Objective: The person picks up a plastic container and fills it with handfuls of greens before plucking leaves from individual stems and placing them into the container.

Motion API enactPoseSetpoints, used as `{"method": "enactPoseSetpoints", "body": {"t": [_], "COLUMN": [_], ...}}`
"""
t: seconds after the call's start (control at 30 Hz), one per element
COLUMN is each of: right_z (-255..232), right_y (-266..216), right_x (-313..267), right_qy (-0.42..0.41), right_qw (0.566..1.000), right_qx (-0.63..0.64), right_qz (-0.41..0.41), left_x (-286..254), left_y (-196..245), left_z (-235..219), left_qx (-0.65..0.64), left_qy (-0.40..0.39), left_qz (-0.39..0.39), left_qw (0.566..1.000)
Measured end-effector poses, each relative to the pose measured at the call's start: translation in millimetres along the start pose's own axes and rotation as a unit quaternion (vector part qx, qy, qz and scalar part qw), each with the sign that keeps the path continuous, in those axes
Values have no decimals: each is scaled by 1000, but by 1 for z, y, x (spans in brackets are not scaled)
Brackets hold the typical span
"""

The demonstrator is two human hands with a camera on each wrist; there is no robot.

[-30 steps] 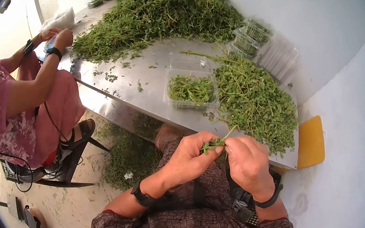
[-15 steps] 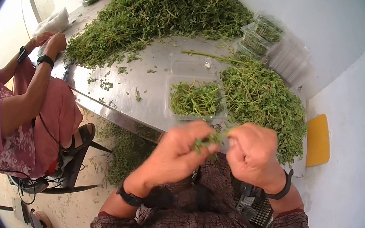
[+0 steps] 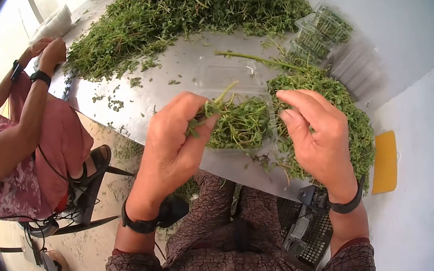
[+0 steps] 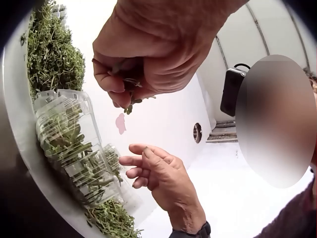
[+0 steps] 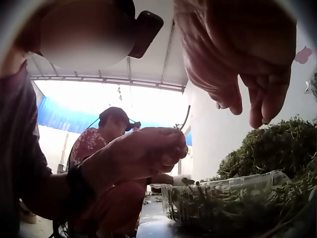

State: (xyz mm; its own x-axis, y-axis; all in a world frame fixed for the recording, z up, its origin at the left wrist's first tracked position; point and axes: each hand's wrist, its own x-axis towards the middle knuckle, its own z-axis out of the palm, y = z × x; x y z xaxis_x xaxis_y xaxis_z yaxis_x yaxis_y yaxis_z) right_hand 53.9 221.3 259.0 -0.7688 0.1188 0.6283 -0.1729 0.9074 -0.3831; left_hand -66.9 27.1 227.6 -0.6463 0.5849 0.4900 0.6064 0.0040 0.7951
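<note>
My left hand (image 3: 167, 150) pinches a small leafy green sprig (image 3: 223, 96) between thumb and fingers, its pale stem pointing up and away. Beneath it, overlapped by the hand in the head view, sits a clear plastic clamshell box (image 3: 274, 128) with its lid laid back, holding loose green sprigs (image 3: 246, 126). My right hand (image 3: 323, 132) is to the right of the box, over a smaller heap of greens (image 3: 361, 155). Its thumb and index finger stand apart with nothing between them. In the right wrist view the box (image 5: 173, 203) appears below both hands.
A large mound of greens (image 3: 200, 9) covers the back of the metal table (image 3: 131, 111). Filled boxes (image 3: 324, 31) and stacked clear boxes (image 3: 359, 70) stand by the wall. A yellow board (image 3: 385, 162) leans at right. Another person (image 3: 31, 143) sits at left.
Both hands were together at the sprig near my lap. They have parted and moved forward, the left over the box with the sprig, the right towards the smaller heap, its fingers now spread.
</note>
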Motion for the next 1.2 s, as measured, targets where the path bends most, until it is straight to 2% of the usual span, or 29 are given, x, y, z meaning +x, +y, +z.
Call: {"method": "enactPoseSetpoints", "body": {"t": [0.07, 0.1, 0.17, 0.2, 0.27, 0.3, 0.5, 0.63, 0.73, 0.8, 0.83, 0.9, 0.93, 1.0, 1.03, 1.1, 1.2], "right_z": [0, 0, 0, 3, 8, 5, 8, 14, 11, 8, 8, 10, 10, 10, 10, 10, 16], "right_y": [-2, -5, -10, -9, -4, -6, -5, -4, -9, -19, -18, -13, -11, -6, -4, -2, 3], "right_x": [2, 4, 7, 8, 10, 11, 9, 17, 18, 19, 19, 20, 21, 22, 22, 24, 21], "right_qy": [42, 40, 80, 80, 40, -4, -25, 2, -13, -46, -47, -36, -37, -29, -29, 21, 36], "right_qw": [998, 998, 985, 986, 977, 974, 970, 961, 961, 978, 978, 991, 991, 993, 994, 989, 991], "right_qx": [-7, -6, -64, -64, -83, -115, -146, -134, -144, -115, -115, -26, -26, 70, 70, 142, 126], "right_qz": [-54, -52, -136, -135, -194, -197, -191, -240, -235, -170, -169, -128, -127, -85, -85, 22, 15], "left_x": [3, 4, 6, 6, 7, 8, 11, 13, 13, 14, 15, 16, 17, 19, 20, 20, 19], "left_y": [2, 3, 1, 1, 4, 6, 10, 11, 12, 14, 13, 10, 9, 7, 7, 8, 3], "left_z": [2, 3, 8, 10, 13, 13, 13, 16, 17, 16, 16, 17, 15, 11, 9, 4, 3], "left_qx": [8, 27, 35, 35, 22, 20, 51, 67, 59, 59, 58, 23, 23, -19, -20, -7, -29], "left_qy": [-20, -44, -73, -74, -106, -128, -126, -137, -119, -128, -128, -104, -104, -129, -129, -111, -80], "left_qz": [1, 29, 88, 88, 78, 63, 91, 102, 101, 99, 98, 115, 114, 124, 124, 110, 65], "left_qw": [1000, 998, 993, 993, 991, 990, 987, 983, 986, 985, 985, 988, 988, 984, 984, 988, 994]}}
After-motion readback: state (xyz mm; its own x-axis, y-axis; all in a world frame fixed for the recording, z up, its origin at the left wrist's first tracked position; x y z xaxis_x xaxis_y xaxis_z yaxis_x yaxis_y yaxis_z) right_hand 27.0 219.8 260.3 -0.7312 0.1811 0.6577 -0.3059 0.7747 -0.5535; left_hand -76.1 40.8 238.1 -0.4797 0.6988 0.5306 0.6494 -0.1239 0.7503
